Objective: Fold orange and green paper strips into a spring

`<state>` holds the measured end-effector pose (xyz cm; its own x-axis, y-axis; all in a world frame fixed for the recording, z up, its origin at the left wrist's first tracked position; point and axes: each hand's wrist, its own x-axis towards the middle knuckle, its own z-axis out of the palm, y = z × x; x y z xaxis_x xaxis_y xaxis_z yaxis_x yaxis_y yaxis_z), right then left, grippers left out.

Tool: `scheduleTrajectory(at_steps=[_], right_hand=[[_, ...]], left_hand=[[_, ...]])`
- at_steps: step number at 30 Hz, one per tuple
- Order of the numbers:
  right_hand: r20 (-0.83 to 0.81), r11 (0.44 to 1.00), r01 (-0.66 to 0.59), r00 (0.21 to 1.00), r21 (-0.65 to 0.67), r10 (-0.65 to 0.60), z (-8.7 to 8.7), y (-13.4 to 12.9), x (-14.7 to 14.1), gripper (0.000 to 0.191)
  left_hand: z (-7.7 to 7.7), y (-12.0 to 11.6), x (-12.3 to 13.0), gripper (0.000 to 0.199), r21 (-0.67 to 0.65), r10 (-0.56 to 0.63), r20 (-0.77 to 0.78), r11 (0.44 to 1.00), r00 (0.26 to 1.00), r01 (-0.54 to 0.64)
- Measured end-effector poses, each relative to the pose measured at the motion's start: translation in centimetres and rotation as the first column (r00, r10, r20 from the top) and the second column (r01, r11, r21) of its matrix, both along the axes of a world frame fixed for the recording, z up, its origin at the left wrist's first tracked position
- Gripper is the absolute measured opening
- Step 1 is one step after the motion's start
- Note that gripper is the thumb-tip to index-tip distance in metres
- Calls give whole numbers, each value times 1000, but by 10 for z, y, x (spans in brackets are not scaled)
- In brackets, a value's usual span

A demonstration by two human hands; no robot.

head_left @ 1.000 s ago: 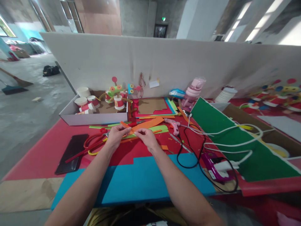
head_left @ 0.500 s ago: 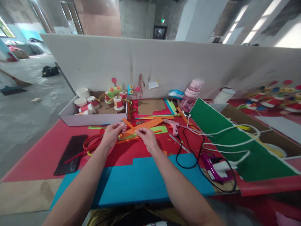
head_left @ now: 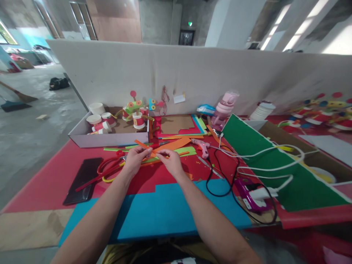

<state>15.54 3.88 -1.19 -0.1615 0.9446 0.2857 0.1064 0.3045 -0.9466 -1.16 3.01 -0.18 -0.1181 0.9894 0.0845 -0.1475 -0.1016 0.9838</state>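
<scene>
Between my two hands is an orange paper strip (head_left: 141, 144), its far end sticking out up and to the left. My left hand (head_left: 136, 158) pinches it between thumb and fingers. Close beside it, my right hand (head_left: 171, 160) also pinches the strip near its other end. Beneath and behind the hands lie a wider orange paper piece (head_left: 177, 143) and green paper strips (head_left: 187, 150). Red-handled scissors (head_left: 106, 165) rest left of my left hand, partly hidden by that wrist. A pink glue gun (head_left: 202, 146) lies to the right of my right hand.
A white box (head_left: 110, 139) with paper cups and a cup figure stands at back left. A black phone (head_left: 82, 181) lies left. Blue board (head_left: 165, 212) covers the front edge. At right are cables, a purple power strip (head_left: 251, 196) and a green-sided box (head_left: 264, 161).
My hands have come closer together along the orange strip, my left hand shifting slightly right. The strip's free end now points further left. More of the scissors shows.
</scene>
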Motion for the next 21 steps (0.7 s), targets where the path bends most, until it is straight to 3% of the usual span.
scheduleTrajectory(at_steps=[6,21], right_hand=[[46,998,7,999,57,-10,2,-3,-2,17],[87,998,6,996,60,-11,1,-1,2,20]], left_hand=[[1,-4,4,27,-15,-44,-99,999,994,43],[0,1,-6,24,29,-25,-75,999,997,27]])
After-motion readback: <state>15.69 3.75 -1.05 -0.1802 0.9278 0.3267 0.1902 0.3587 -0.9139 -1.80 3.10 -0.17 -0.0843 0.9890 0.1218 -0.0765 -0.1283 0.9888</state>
